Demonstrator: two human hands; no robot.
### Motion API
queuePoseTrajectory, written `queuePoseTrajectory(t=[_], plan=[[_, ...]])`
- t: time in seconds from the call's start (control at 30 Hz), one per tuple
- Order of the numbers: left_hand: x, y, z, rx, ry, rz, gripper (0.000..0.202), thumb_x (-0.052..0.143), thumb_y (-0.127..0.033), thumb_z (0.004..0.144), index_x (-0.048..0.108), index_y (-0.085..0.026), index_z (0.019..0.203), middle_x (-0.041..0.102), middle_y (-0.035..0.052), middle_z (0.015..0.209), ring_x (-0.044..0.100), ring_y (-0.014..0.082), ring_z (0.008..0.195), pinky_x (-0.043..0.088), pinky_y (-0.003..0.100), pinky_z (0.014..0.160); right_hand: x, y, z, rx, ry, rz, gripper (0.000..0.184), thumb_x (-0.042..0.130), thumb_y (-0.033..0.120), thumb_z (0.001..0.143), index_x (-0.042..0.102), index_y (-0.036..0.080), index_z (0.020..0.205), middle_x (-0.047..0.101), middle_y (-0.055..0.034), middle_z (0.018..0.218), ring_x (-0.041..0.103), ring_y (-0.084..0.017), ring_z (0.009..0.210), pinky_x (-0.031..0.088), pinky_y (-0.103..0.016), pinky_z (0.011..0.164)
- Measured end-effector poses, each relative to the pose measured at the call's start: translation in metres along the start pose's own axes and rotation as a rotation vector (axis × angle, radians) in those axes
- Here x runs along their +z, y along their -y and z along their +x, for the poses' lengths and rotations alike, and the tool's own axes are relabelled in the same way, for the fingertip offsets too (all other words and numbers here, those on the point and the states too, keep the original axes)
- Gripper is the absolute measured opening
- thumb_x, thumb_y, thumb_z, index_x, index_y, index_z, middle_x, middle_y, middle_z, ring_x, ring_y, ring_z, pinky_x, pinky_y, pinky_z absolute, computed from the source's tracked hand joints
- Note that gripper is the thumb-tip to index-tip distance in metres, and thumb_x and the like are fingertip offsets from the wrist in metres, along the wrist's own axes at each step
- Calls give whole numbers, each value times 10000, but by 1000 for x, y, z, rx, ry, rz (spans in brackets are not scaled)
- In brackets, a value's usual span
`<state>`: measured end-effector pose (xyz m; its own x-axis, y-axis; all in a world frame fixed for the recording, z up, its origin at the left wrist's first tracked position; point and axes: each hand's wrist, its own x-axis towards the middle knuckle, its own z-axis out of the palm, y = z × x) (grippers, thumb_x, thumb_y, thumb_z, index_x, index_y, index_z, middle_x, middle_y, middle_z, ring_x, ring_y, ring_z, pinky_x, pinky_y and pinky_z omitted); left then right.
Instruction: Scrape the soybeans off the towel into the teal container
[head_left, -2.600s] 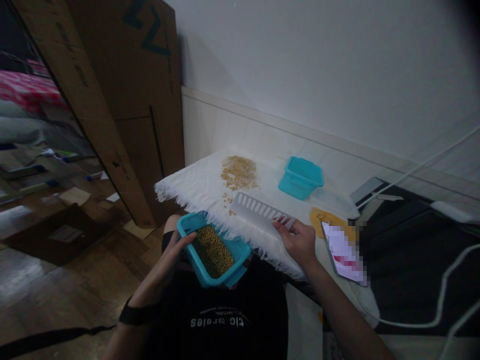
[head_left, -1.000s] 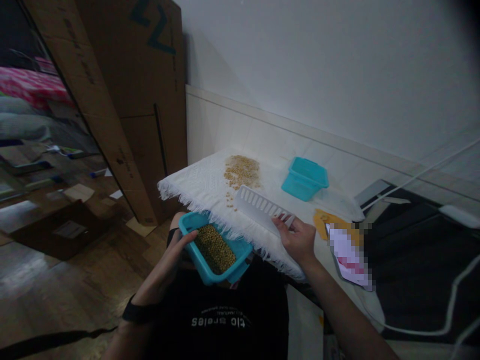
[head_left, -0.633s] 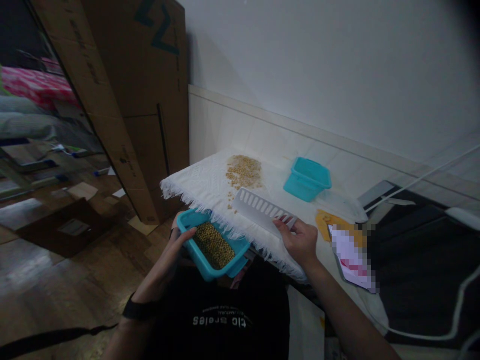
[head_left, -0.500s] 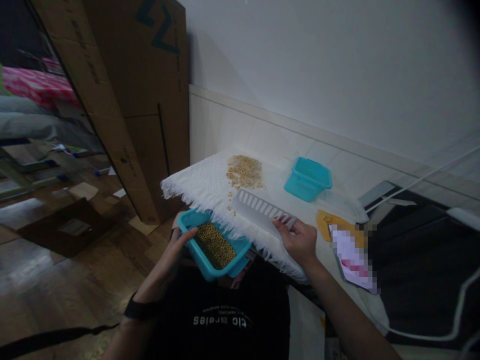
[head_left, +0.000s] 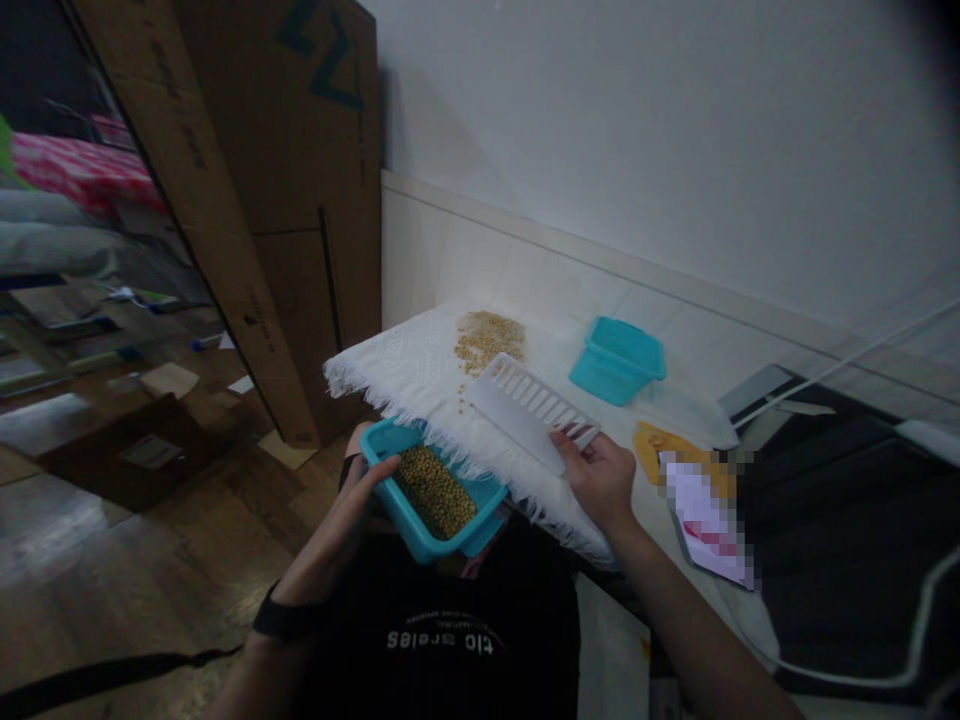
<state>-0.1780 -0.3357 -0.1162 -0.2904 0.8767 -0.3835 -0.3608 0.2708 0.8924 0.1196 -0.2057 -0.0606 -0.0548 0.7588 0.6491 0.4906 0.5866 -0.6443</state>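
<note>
My left hand [head_left: 366,490] grips the left side of a turquoise plastic container [head_left: 421,538], thumb over the rim. Inside it lies a layer of yellowish beans [head_left: 436,488]. The container sits just under the fringed edge of a white cloth [head_left: 409,360] on the table. In my right hand [head_left: 600,478] is a white slotted plastic strip [head_left: 517,415], held at its right end and tilted over the cloth. Beyond the strip, loose beans [head_left: 489,338] are spread in a patch, with a few stray ones nearer the edge.
A second turquoise container [head_left: 619,360] stands at the back of the table. To its right are a clear plastic bag [head_left: 694,415], a yellow packet [head_left: 652,450] and a phone [head_left: 709,520]. A tall cardboard box [head_left: 300,230] stands at the left. A white cable [head_left: 840,675] runs along the right.
The slotted strip has lifted and tilted slightly, its far end moving away from me towards the bean patch. My left hand and the container stay about where they were.
</note>
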Motion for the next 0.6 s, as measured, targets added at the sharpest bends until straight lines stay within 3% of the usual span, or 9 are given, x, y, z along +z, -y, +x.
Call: queuePoseTrajectory(t=[0.23,0.4,0.6], plan=[[-4,4,5,-15,11,10,963,810,-711,854,426,-378,1671,656,173,1596,707,491,1336,693,439,671,2,-6,3,-9,-24,-93,623,714,787,951,803,196,775,705,-21,564,590,-162,471,472,-268,498],[-6,7,10,-20,9,32,884,806,-722,858,483,-363,1598,633,174,1614,667,497,1390,701,457,705,4,-2,4,-17,-7,-115,639,680,787,966,801,195,759,647,-8,513,559,-156,451,475,-266,504],[-5,8,11,-23,13,12,889,823,-712,855,483,-381,1606,628,174,1619,683,486,1378,710,518,778,4,-5,3,-24,22,-97,551,709,711,974,843,195,840,800,-68,671,708,-211,535,536,-291,545]])
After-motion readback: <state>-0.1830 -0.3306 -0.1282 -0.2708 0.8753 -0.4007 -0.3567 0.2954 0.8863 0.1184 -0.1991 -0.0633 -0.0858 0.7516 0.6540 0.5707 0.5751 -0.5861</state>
